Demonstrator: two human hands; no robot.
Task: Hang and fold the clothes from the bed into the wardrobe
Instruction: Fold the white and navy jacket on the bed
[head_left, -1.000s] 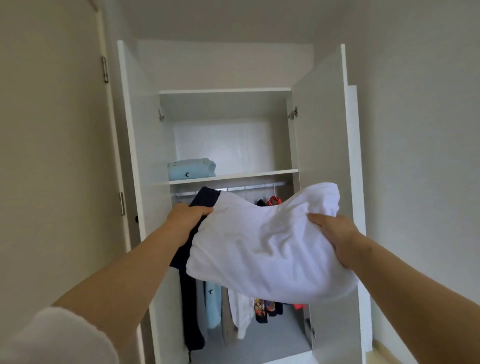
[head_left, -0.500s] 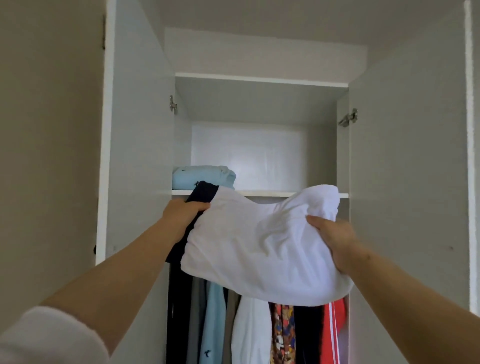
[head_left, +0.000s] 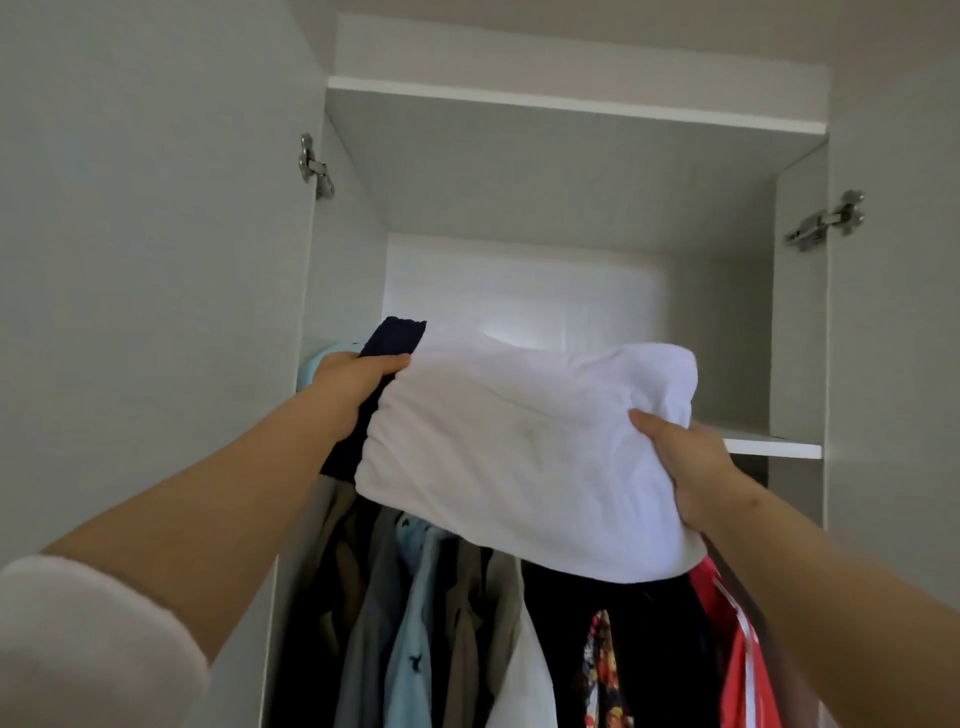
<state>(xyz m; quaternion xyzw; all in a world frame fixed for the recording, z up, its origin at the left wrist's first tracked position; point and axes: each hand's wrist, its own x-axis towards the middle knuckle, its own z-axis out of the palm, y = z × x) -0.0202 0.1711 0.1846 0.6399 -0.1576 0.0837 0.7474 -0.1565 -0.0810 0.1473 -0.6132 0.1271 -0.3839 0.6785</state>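
Two-handed hold on folded clothes: left hand (head_left: 353, 379) curled round navy garment (head_left: 395, 338) and the left edge of white garment (head_left: 519, 441), right hand (head_left: 685, 462) clamped on its right edge. Raised to shelf (head_left: 774, 447) height. Probably shelving. Next: pushing far and lowering flat, right of light blue fold (head_left: 317, 364), above hanging clothes (head_left: 415, 623).

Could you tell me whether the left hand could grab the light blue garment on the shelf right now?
Probably not: the left hand is right next to the light blue garment, but it is gripping the folded bundle, so it isn't free.
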